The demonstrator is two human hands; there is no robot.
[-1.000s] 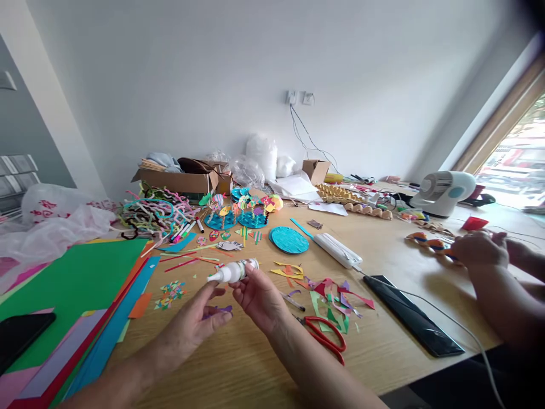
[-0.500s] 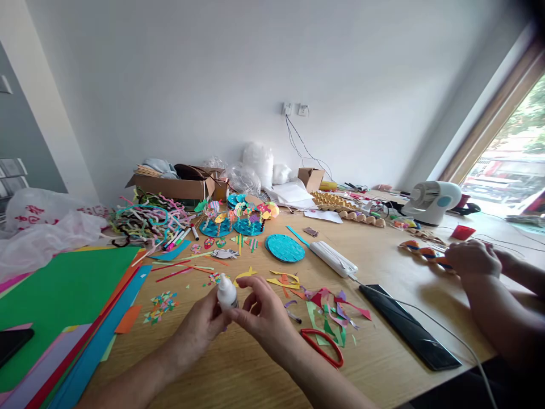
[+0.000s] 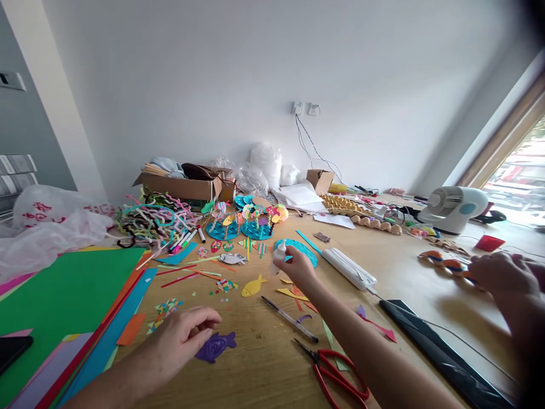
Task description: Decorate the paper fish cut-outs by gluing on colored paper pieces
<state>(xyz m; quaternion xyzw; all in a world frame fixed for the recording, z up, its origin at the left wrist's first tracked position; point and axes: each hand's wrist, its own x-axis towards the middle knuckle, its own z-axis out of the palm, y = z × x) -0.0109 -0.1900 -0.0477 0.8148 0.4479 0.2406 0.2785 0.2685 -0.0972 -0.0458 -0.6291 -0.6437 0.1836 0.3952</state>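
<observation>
My right hand (image 3: 300,265) reaches out over the table, its fingers closed around a small white squeeze bottle (image 3: 280,253) with a pointed nozzle. The bottle is in front of the left edge of a round turquoise disc (image 3: 304,250). Low in the view, my left hand (image 3: 181,341) hovers with loosely bent fingers, thumb and fingers apart, holding nothing. Its thumb is beside a purple paper fish (image 3: 217,346) that has a glossy swirl on its surface; whether they touch I cannot tell. A yellow paper fish (image 3: 254,285) lies farther in.
Red-handled scissors (image 3: 336,372) and a pen (image 3: 289,319) lie near my right forearm. Coloured paper sheets (image 3: 85,295) are stacked at left. A power strip (image 3: 349,267) with a cable lies right. Another person's hands (image 3: 504,272) hold a painted egg-carton strip (image 3: 451,265).
My hands have separated. The right has carried the white bottle forward and right to the disc; the left has moved down and left. The purple fish, pen and whole scissors are now uncovered.
</observation>
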